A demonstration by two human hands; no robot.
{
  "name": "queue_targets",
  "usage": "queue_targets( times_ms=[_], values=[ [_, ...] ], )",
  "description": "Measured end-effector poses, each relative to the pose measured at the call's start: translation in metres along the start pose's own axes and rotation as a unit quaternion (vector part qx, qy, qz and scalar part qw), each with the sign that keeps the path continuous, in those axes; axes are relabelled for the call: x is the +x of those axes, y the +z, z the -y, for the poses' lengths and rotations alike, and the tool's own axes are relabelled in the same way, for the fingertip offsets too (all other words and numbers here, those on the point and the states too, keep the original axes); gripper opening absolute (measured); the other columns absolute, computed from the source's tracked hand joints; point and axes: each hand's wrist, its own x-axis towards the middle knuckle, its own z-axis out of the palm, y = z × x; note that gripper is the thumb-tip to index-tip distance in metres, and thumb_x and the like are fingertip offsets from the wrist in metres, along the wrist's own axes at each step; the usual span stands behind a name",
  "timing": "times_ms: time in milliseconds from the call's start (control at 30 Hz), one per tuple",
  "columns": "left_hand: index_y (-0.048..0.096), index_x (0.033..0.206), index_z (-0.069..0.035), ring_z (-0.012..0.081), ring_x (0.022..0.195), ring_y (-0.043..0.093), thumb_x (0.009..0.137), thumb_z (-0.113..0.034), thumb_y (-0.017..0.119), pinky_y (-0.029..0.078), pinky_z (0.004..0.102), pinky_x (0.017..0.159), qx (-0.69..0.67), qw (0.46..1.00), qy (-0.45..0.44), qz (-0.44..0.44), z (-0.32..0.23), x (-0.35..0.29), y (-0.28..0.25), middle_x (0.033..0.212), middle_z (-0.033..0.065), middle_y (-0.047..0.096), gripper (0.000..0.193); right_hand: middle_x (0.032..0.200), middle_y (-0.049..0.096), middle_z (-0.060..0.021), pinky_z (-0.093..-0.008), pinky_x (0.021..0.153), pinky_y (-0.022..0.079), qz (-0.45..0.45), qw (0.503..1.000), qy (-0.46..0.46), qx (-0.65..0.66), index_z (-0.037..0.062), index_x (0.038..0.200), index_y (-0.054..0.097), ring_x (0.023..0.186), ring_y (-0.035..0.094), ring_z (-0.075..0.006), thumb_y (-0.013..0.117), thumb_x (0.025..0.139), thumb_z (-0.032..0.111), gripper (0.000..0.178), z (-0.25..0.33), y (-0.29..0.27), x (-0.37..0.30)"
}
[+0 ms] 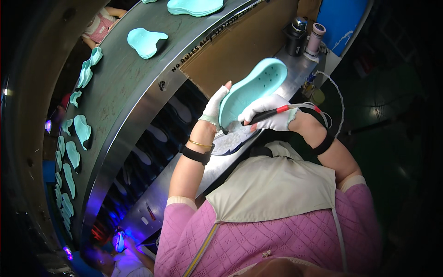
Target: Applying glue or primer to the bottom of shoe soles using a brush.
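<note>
My left hand (215,106), in a white glove with bare fingertips, grips a mint-green foam shoe sole (251,85) along its left edge. The sole is tilted up, with raised rims and several small holes at its far, rounded end. In my gloved right hand (268,113) is a black pen-shaped tool (262,116) with a red band and a pale cable running back over the wrist. Its tip points left, close to the near end of the sole; whether it touches cannot be made out.
A curved dark green conveyor belt (115,78) with a metal edge carries several mint-green foam pieces (146,42) on the left. Behind the sole stand a cardboard sheet (235,46), a black flask (296,37) and a pink bottle (315,40). Another person (127,258) works at lower left.
</note>
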Motion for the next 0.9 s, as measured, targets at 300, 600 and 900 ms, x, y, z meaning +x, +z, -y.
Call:
queue_targets(
  times_ms=[300, 600, 900],
  values=[
    [0.049, 0.126, -0.008, 0.0170, 0.100, 0.057, 0.090, -0.034, 0.056, 0.046, 0.0302, 0.088, 0.100, 0.994, -0.046, 0.012, -0.012, -0.010, 0.016, 0.115, 0.0077, 0.058, 0.045, 0.090, 0.068, -0.0077, -0.0283, 0.078, 0.051, 0.017, 0.997, -0.057, -0.040, 0.0019, 0.083, 0.065, 0.084, 0.064, -0.0166, 0.074, 0.068, -0.003, 0.018, 0.003, -0.026, 0.003],
    [0.039, 0.134, -0.010, 0.0266, 0.108, 0.055, 0.092, -0.039, 0.047, 0.049, 0.0432, 0.087, 0.050, 0.995, -0.053, 0.073, -0.015, -0.010, 0.003, 0.125, 0.0140, 0.051, 0.052, 0.089, 0.068, -0.0058, -0.0262, 0.077, 0.050, -0.045, 0.996, -0.010, -0.072, 0.0019, 0.087, 0.066, 0.083, 0.064, -0.0134, 0.074, 0.070, -0.002, 0.019, 0.014, -0.045, -0.004],
    [0.042, 0.132, -0.005, 0.0360, 0.104, 0.058, 0.092, -0.056, 0.034, 0.048, 0.0462, 0.091, -0.195, 0.968, 0.087, 0.129, 0.018, -0.013, 0.008, 0.122, 0.0197, 0.054, 0.065, 0.086, 0.065, -0.0010, -0.0225, 0.073, 0.046, -0.163, 0.985, 0.018, 0.057, 0.0056, 0.086, 0.064, 0.080, 0.057, -0.0057, 0.068, 0.082, 0.012, 0.008, -0.010, 0.027, -0.002]
  ],
)
